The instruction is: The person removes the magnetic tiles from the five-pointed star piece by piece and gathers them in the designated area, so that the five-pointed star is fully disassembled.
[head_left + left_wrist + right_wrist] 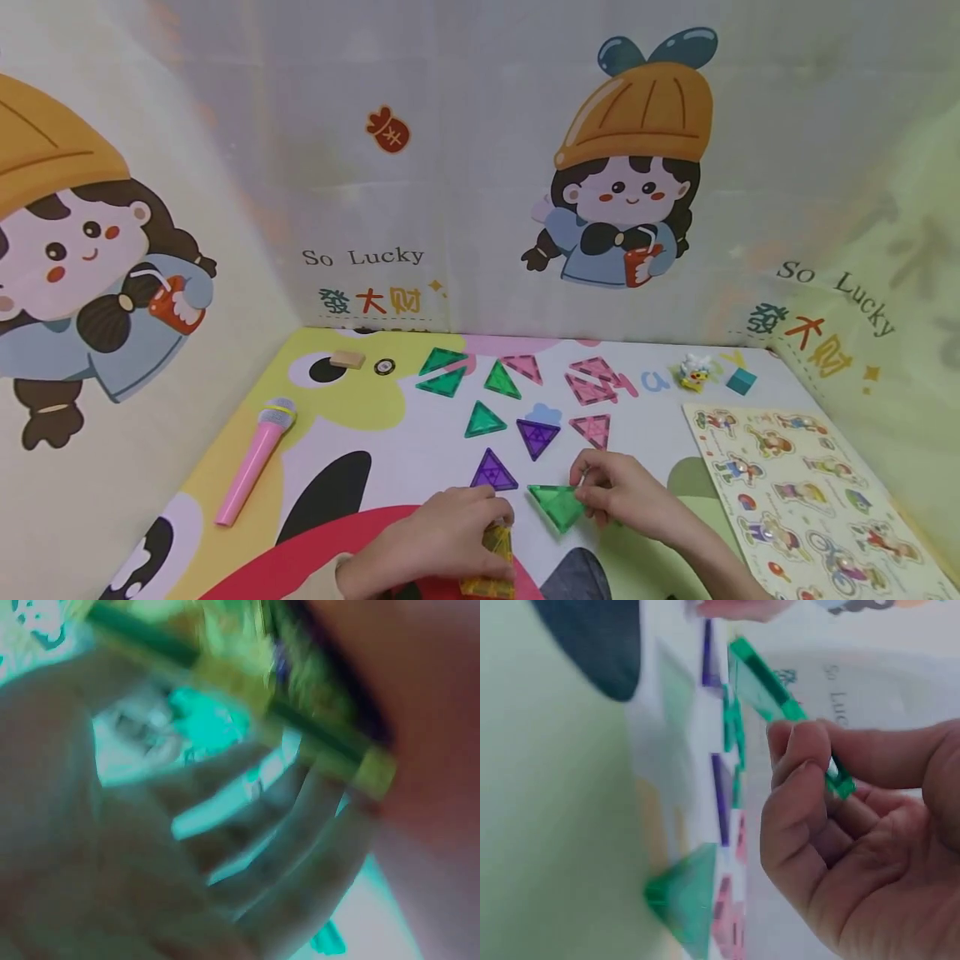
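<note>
My left hand [450, 533] grips a yellow translucent magnetic tile piece [487, 587] close to the front edge. In the left wrist view its thick yellow edge [232, 686] crosses above the curled fingers; part of it is hidden by the hand. My right hand [626, 496] pinches a green triangular magnetic tile [558, 504] by one corner, between thumb and fingers. The right wrist view shows that tile edge-on [769, 679], with another green triangle [686, 900] below it. A purple triangle [492, 472] lies just beyond my left hand.
Beyond my hands lie a second purple triangle [537, 437], several green triangles [484, 420] and several pink ones [592, 429]. A pink toy microphone [257, 462] is on the left. To the right are a sticker sheet [817, 500], a small figurine [694, 372] and a teal cube [741, 381].
</note>
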Demonstrator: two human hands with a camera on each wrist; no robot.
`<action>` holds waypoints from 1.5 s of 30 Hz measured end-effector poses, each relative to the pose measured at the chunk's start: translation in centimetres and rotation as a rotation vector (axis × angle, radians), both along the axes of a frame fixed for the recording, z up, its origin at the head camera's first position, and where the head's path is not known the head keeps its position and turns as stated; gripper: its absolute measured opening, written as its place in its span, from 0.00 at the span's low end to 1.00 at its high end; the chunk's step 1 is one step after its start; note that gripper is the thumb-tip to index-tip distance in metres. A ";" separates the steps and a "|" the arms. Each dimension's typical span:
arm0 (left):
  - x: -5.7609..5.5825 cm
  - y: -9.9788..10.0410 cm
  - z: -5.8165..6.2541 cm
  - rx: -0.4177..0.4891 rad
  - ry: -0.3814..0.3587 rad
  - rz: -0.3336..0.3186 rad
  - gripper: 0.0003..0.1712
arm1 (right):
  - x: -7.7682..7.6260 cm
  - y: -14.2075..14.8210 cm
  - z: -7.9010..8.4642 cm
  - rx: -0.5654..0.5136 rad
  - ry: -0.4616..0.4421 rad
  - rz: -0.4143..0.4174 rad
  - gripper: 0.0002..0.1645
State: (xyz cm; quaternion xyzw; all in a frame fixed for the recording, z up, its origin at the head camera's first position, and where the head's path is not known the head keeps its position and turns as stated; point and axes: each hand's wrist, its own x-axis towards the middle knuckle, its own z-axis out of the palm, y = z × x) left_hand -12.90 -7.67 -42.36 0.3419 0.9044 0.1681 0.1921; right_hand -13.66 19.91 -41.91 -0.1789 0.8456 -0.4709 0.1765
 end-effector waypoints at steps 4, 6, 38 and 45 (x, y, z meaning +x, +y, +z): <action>-0.5 -1.4 0.9 0.003 -0.085 -0.114 0.34 | -0.1 -0.5 -1.0 0.145 0.100 -0.031 0.04; -0.7 -1.9 1.3 -0.001 -0.109 -0.182 0.39 | 0.1 -0.7 -1.4 0.254 0.154 -0.053 0.06; -2.2 -1.8 -0.1 0.327 -0.498 -0.147 0.33 | 3.5 -5.1 -1.0 0.211 -0.013 0.148 0.21; -2.6 -1.6 -1.1 0.434 -0.566 -0.028 0.30 | 3.2 -5.3 -1.5 0.136 0.065 0.115 0.24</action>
